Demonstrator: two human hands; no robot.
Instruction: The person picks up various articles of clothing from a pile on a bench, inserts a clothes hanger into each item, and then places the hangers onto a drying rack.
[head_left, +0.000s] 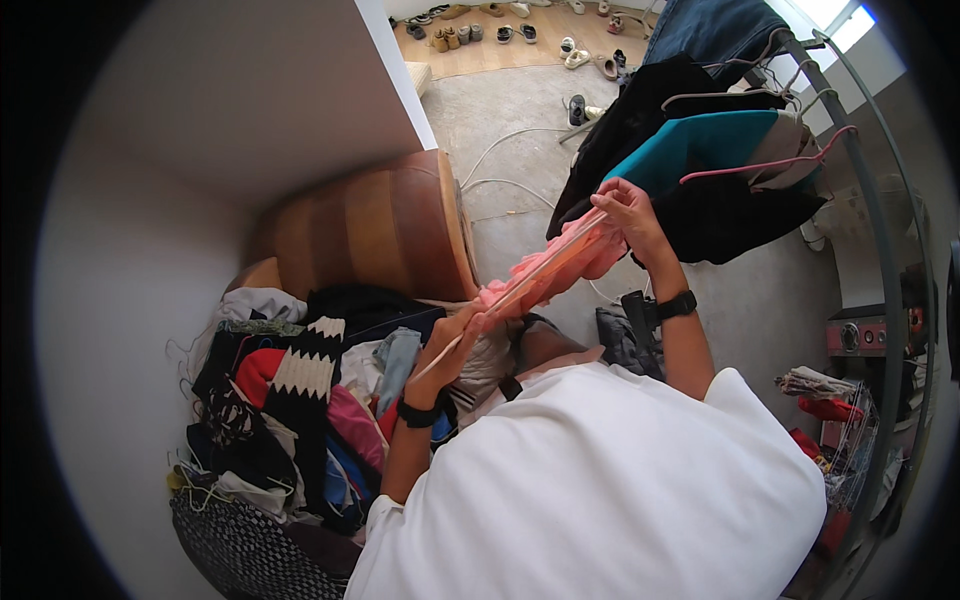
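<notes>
A pink ruffled garment (559, 262) is stretched slantwise between my two hands. Along its length runs a thin whitish strip, either a cord or a hanger's bar; I cannot tell which. My left hand (450, 341) grips the lower end, and the strip's tip sticks out below it. At the upper end, my right hand (628, 214) pinches the garment between thumb and fingers. Just beyond that hand hang a teal garment (690, 142) and black clothes. To the left of my left hand lies a heaped pile of clothes (360, 420), including a black-and-cream knit piece (307, 367).
On the right stands a metal clothes rack (862, 150) with a pink hanger (772, 166). A rolled brown striped sheet (360, 225) rests by the wall. White cables (510, 182) cross the concrete floor; several shoes (517, 34) lie farther off. A wire basket (855, 442) stands right.
</notes>
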